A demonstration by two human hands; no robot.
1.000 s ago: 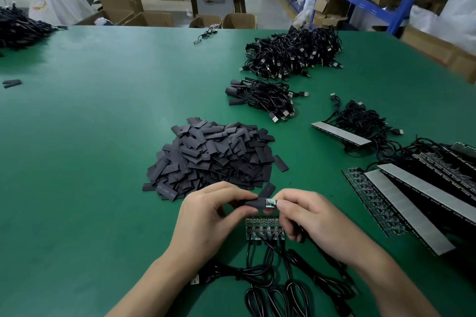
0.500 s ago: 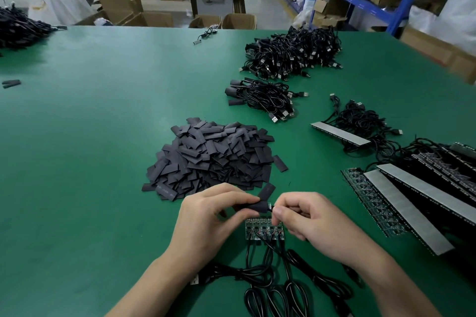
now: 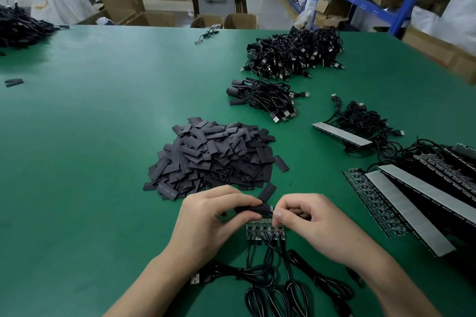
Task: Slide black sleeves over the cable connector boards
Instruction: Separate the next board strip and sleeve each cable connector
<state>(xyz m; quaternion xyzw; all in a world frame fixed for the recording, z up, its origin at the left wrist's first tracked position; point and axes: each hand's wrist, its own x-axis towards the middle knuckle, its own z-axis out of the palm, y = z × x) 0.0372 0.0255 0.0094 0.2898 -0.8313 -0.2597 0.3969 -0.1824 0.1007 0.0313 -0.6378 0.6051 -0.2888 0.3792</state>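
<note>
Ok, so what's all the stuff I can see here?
table: one, green, under everything
sleeve pile: one, dark grey, mid-table
held sleeve: one, black, between the hands
connector boards: one row, green, below the hands
attached cables: several, black, near edge
cable heap: one, black, far right
cable bundle: one, black, before the heap
board strips: several, grey-taped, right side
cardboard boxes: several, brown, behind table
left hand: one, pinching the held sleeve
right hand: one, pinching its right end
</note>
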